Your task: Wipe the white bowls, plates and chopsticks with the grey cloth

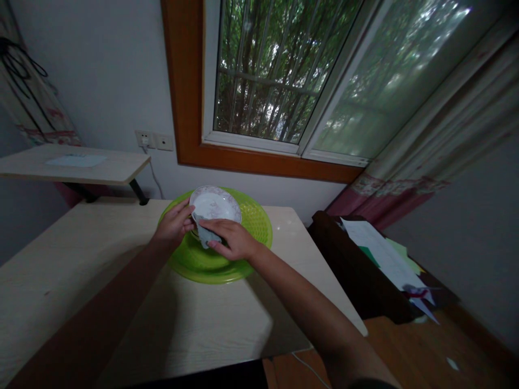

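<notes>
A white plate [214, 204] with a faint floral pattern is held tilted above a round green plastic basket [256, 216]. At the plate's left edge, my left hand [175, 222] grips the rim between thumb and fingers. My right hand [231, 239] is closed on a grey cloth [205, 233] and presses it against the near edge of the plate. Part of the cloth hangs below the plate. Whatever lies under the plate inside the basket is mostly hidden.
The basket stands on a light wooden table [227, 319] near the wall. A raised shelf [73, 165] with a sheet of paper is at the left. Right of the table, papers [381, 254] lie on a dark brown piece of furniture [340, 265]. A window is behind.
</notes>
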{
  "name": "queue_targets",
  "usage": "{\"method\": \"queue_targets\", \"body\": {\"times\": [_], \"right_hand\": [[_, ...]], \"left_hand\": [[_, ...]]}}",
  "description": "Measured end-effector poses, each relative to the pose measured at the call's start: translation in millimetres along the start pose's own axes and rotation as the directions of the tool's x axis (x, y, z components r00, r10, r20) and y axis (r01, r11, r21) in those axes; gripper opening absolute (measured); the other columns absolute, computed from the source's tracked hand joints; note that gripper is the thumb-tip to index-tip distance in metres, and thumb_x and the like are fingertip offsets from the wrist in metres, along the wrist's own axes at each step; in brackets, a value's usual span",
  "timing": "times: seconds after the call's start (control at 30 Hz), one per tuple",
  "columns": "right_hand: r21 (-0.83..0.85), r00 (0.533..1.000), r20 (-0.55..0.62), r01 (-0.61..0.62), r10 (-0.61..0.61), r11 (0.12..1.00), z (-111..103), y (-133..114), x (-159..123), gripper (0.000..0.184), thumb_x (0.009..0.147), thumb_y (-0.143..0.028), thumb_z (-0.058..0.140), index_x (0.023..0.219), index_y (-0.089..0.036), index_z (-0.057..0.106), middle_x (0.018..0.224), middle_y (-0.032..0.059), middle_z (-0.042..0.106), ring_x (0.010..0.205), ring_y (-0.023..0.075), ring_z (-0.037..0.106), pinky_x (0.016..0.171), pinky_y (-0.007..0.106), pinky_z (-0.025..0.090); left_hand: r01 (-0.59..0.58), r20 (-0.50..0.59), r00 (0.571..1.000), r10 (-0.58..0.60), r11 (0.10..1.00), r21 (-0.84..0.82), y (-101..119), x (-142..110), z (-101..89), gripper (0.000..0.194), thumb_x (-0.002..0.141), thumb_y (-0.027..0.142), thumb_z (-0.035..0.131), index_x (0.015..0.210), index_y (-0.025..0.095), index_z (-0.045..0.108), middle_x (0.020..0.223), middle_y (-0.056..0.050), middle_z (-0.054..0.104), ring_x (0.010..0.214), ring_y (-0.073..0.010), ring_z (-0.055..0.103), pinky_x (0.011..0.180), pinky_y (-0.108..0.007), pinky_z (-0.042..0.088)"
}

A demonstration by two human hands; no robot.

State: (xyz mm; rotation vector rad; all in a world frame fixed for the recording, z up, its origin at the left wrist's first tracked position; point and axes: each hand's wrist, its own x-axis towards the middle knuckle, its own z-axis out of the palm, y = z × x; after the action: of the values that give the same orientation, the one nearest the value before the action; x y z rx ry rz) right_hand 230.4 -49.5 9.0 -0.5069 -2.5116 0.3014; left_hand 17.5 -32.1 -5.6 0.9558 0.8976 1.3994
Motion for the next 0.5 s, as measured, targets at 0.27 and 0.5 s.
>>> {"method": "queue_targets", "body": {"times": [0.27, 0.5], "right_hand": [[-0.083, 0.997, 0.062, 0.042, -0.037, 0.996, 4.4, 2.6, 4.1, 0.084, 0.096, -0.052, 0.053, 0.160, -0.014, 0.013, 0.160, 0.0187, 0.033, 0.149, 0.0254, 0.032, 0.120, 0.047, 0.033], [-0.143, 0.996, 0.090, -0.011, 0.024, 0.990, 8.8, 3.4, 5.4, 0.093, 0.095, -0.057, 0.053, 0.160, -0.013, 0.004, 0.164, 0.0213, 0.021, 0.154, 0.0273, 0.019, 0.124, 0.051, 0.024]], "left_hand": [[0.042, 0.074, 0.996, -0.042, 0.999, -0.009, -3.2, 1.0, 0.2, 0.057, 0.080, 0.029, 0.075, 0.134, 0.017, 0.062, 0.096, -0.007, 0.075, 0.063, -0.0104, 0.065, 0.055, -0.018, 0.051], [0.112, 0.104, 0.988, -0.114, 0.993, 0.021, -2.3, -1.1, 2.1, 0.049, 0.081, 0.030, 0.075, 0.129, 0.020, 0.066, 0.108, -0.010, 0.074, 0.068, -0.0132, 0.069, 0.055, -0.021, 0.055]]}}
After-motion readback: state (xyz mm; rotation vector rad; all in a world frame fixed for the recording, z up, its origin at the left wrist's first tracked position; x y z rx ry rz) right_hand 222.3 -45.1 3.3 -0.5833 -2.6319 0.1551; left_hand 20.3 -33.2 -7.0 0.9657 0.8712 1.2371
